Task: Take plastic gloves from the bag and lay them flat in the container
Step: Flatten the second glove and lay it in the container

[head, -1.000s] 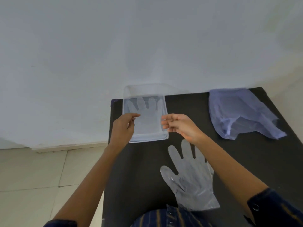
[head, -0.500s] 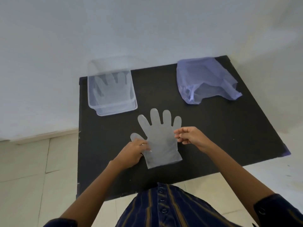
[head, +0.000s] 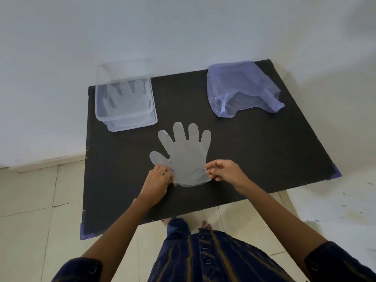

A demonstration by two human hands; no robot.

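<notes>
A clear plastic glove [head: 186,155] lies flat on the black table [head: 264,159], fingers pointing away from me. My left hand [head: 157,180] pinches its cuff at the left corner. My right hand [head: 225,169] pinches the cuff's right corner. The clear container [head: 114,121] stands at the table's far left with another glove [head: 126,98] lying flat inside it. A bluish plastic bag [head: 240,88] sits at the far right, its mouth facing me.
The table stands against a white wall. Its front edge is close to my body, with tiled floor below and to the left. A white surface [head: 335,200] adjoins the table on the right.
Both hands left the container and came back to the glove in the middle of the table, taking hold of its cuff. The view has tilted down.
</notes>
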